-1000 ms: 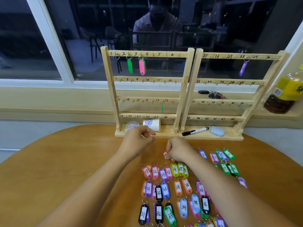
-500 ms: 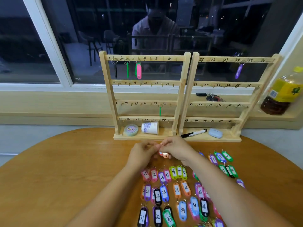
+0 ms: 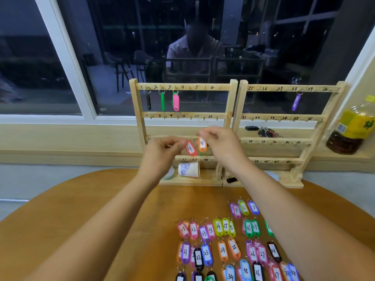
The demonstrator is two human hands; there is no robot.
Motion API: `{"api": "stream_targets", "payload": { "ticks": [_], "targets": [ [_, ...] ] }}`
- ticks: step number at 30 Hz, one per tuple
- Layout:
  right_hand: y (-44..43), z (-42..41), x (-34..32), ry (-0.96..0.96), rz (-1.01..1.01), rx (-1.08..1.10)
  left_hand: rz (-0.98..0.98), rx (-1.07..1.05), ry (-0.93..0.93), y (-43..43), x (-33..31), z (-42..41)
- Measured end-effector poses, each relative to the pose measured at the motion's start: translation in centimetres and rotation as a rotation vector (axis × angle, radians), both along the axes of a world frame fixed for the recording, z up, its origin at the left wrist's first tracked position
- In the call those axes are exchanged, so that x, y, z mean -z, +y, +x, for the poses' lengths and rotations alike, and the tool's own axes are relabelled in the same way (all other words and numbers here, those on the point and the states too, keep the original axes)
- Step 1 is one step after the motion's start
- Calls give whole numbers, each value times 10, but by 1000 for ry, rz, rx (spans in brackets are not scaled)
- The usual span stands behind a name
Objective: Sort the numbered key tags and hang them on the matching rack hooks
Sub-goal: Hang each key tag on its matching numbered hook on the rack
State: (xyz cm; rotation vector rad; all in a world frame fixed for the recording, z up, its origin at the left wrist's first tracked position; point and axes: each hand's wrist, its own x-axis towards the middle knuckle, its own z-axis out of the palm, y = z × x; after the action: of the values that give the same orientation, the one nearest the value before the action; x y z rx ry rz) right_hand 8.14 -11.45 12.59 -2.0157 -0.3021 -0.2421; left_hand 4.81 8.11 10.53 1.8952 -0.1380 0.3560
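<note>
both hands are raised in the middle of the frame, in front of the lower rails of the left rack [image 3: 203, 87]. the left hand [image 3: 162, 153] has its fingers curled and pinches the top end of a red tag [image 3: 190, 149], which hangs tilted to the lower right. the right hand [image 3: 222, 144], just beside it, pinches the top of an orange tag [image 3: 202, 145] that hangs nearly upright. the two tags are close together, and their numbers are too blurred to read surely.

on the top rail of the left rack, at upper centre, a black tag [image 3: 148, 101], a green tag [image 3: 162, 101] and a pink tag [image 3: 175, 101] hang by numbers 1, 2 and 3. on the right rack [image 3: 272, 89] a purple tag [image 3: 296, 102] hangs by 28. the other hooks that show are bare.

the loose tags [image 3: 219, 227] lie in numbered rows on the desk [image 3: 101, 209], at the lower right of the frame, partly under the right forearm.

a paper cup [image 3: 188, 169] lies on its side on the left rack's base. a bunch of keys [image 3: 265, 132] sits behind the right rack, and a bottle [image 3: 353, 126] stands at the right edge.
</note>
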Motion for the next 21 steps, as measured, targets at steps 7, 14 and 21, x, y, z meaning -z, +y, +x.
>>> {"api": "stream_targets", "payload": {
  "ticks": [7,14,21],
  "targets": [
    [28,37,-82,-256,99,91,157,-92,-202,24,-88,30],
    [46,43,-97,-293,-41,185,272,-123,-321,28,-128,47],
    [53,49,-94,-350,-125,258,490,-102,-279,6,-142,70]
  ]
}}
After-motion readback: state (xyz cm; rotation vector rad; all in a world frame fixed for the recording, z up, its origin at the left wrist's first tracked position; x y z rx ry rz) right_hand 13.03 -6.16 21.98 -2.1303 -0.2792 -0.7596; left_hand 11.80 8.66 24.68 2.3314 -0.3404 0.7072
